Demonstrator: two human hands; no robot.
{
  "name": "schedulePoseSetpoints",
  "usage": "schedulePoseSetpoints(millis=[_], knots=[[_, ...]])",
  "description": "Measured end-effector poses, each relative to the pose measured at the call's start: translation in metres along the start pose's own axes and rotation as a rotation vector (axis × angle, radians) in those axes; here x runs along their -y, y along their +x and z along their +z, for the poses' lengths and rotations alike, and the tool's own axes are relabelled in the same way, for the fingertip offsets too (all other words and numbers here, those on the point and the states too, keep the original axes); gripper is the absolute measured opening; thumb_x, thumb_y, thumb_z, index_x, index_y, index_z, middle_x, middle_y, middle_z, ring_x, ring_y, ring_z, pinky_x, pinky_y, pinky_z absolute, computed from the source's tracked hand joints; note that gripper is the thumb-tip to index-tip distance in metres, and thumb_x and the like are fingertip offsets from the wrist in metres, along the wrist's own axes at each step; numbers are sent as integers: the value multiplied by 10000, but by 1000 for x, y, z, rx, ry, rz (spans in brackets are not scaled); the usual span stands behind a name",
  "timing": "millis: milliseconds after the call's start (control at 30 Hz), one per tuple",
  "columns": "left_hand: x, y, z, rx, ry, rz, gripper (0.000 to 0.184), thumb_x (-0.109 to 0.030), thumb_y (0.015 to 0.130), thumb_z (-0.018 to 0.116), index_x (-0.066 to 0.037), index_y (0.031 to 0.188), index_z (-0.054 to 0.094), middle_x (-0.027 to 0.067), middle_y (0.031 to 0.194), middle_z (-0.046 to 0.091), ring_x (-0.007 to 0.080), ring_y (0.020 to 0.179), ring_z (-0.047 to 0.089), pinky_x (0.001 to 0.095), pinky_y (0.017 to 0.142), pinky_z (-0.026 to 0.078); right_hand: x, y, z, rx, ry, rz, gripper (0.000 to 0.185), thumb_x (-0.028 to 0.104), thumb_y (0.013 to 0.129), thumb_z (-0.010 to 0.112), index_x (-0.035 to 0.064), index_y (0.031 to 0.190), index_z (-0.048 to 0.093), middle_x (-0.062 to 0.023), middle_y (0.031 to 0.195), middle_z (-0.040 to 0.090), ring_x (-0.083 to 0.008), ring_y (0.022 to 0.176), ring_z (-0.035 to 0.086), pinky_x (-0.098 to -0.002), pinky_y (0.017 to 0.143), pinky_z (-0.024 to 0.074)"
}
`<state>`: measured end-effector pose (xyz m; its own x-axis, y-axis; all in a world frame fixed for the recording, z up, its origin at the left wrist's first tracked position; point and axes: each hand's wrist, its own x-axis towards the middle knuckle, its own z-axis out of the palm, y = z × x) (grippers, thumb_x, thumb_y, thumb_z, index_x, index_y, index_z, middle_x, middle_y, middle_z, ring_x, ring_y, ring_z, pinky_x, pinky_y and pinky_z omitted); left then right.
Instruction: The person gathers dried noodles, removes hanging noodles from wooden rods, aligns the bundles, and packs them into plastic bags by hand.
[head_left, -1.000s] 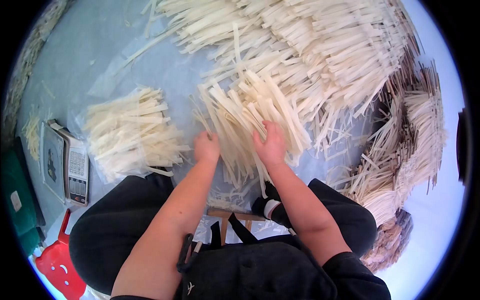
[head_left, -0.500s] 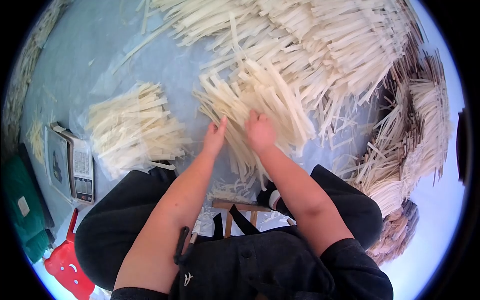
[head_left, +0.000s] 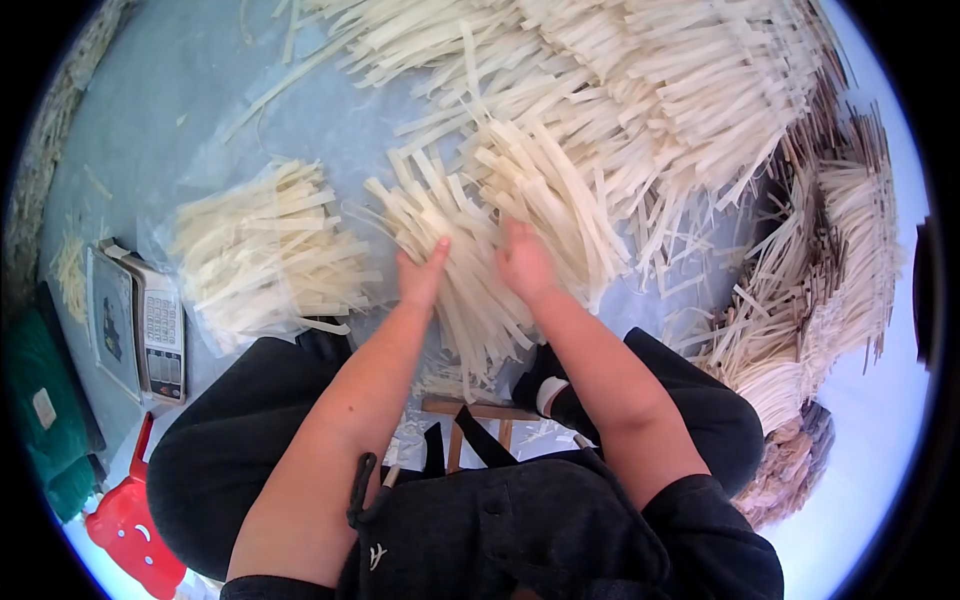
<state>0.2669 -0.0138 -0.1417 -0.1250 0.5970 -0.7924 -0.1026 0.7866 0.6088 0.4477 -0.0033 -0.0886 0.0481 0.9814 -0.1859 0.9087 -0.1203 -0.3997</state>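
Beyond your knees (head_left: 690,380): pale strips lie parted into a left bunch (head_left: 435,212) and a right bunch (head_left: 560,205), one beside each hand.
Left hand (head_left: 423,280): thumb and fingers spread at its bunch's edge, not closed round it.
Right hand (head_left: 526,264): fingers loosely curled at the inner edge; you cannot tell whether they grip.
Wrapped bundle (head_left: 265,250): well left of both.

Strips (head_left: 455,265) pale cream; scale keypad (head_left: 163,318) grey-white; stool (head_left: 135,535) red; trousers (head_left: 240,430) black
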Motion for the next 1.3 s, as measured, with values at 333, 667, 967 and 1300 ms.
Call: schedulePoseSetpoints(millis=[333, 667, 967, 1300], knots=[[-3, -39, 13, -208, 58, 130, 965, -514, 703, 804, 11, 1368, 341, 191, 1328, 502, 309, 1215, 500, 396, 1026, 394, 58, -19, 0, 442, -144, 88, 265, 243, 881, 532, -6, 966, 561, -226, 909, 666, -407, 848, 651, -504, 751, 512], [5, -22, -3, -170, -18, 15, 910, -385, 699, 840, 18, 1356, 356, 181, 1326, 511, 284, 1197, 520, 380, 1001, 420, 23, 15, 17, 257, 86, 54, 306, 129, 843, 537, 22, 1126, 583, -232, 1030, 661, -390, 949, 642, -459, 840, 510], [6, -25, -5, -230, 13, 5, 930, -401, 708, 830, 1, 1381, 330, 186, 1333, 500, 288, 1216, 503, 392, 1021, 401, 5, 26, 5, 101, 260, 151, 365, 84, 835, 527, 41, 1193, 583, -227, 1059, 652, -377, 995, 621, -430, 874, 491], [8, -41, 1, -488, 113, 53, 962, -412, 629, 874, 65, 1305, 384, 244, 1231, 557, 341, 1114, 574, 395, 985, 428, 28, 23, 28, 638, 225, -247, 420, 84, 784, 546, 152, 1190, 630, -194, 956, 673, -366, 919, 637, -445, 815, 505]])
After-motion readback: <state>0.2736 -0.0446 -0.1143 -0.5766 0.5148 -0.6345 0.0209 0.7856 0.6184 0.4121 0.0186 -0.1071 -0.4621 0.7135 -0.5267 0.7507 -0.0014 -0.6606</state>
